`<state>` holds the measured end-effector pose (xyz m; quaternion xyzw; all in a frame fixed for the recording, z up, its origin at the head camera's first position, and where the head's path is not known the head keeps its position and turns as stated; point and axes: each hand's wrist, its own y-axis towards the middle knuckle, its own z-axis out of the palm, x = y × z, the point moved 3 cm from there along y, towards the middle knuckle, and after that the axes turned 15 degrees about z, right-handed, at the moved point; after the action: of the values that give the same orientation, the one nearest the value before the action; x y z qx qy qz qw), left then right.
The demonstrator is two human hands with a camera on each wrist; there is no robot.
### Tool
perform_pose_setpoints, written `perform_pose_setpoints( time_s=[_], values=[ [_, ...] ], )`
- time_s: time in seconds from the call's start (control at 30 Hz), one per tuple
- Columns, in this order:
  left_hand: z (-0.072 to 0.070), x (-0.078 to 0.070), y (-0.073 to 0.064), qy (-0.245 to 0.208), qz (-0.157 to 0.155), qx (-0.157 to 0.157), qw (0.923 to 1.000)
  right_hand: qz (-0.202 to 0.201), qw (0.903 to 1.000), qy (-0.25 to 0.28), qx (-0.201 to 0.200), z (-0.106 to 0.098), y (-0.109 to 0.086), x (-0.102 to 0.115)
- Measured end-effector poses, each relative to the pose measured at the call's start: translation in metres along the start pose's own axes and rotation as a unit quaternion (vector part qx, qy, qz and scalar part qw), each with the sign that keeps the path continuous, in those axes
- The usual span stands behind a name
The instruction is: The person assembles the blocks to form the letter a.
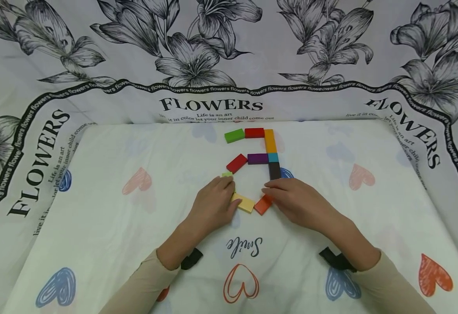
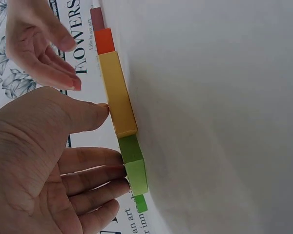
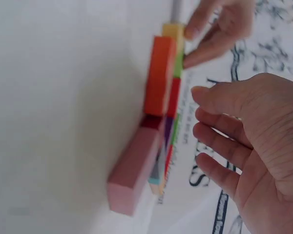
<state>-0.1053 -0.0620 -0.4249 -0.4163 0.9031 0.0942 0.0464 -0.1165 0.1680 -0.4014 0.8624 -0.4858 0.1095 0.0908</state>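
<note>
My left hand (image 1: 212, 203) is at the lower left of a chain of coloured blocks lying on the cloth. In the left wrist view its thumb touches the side of the yellow block (image 2: 118, 95), while its nearly straight fingers rest against the light green block (image 2: 137, 178). My right hand (image 1: 301, 203) hovers at the lower right with loosely bent fingers, holding nothing. Close to it are the orange block (image 3: 159, 78) and a pink block (image 3: 132, 170); the right wrist view shows a gap between them and the fingers. The head view hides the pink block behind the right hand.
Farther along the chain are a black block (image 1: 274, 171), a small blue one (image 1: 273, 157), an amber one (image 1: 270, 140), a purple one (image 1: 258, 158), two red ones and a green one (image 1: 234, 135). The white cloth (image 1: 107, 226) carries printed hearts and lettering.
</note>
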Motion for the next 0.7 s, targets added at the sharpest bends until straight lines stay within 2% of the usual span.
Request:
perform_pose_setpoints(
  time_s=[0.2, 0.4, 0.57, 0.7],
  values=[
    [0.001, 0.002, 0.001, -0.003, 0.01, -0.003, 0.9999, 0.031, 0.999, 0.028, -0.014, -0.013, 0.004, -0.008],
    [-0.001, 0.009, -0.001, -0.035, 0.007, -0.007, 0.9993, 0.084, 0.9939, 0.069, -0.014, -0.021, 0.007, -0.019],
    [-0.01, 0.021, -0.008, -0.057, -0.011, -0.04, 0.9975, 0.121, 0.9892, 0.081, -0.02, -0.032, 0.01, -0.033],
    [-0.023, 0.034, -0.016, -0.056, -0.027, -0.061, 0.9962, 0.14, 0.9844, 0.097, -0.044, -0.045, 0.016, -0.045]
  ],
)
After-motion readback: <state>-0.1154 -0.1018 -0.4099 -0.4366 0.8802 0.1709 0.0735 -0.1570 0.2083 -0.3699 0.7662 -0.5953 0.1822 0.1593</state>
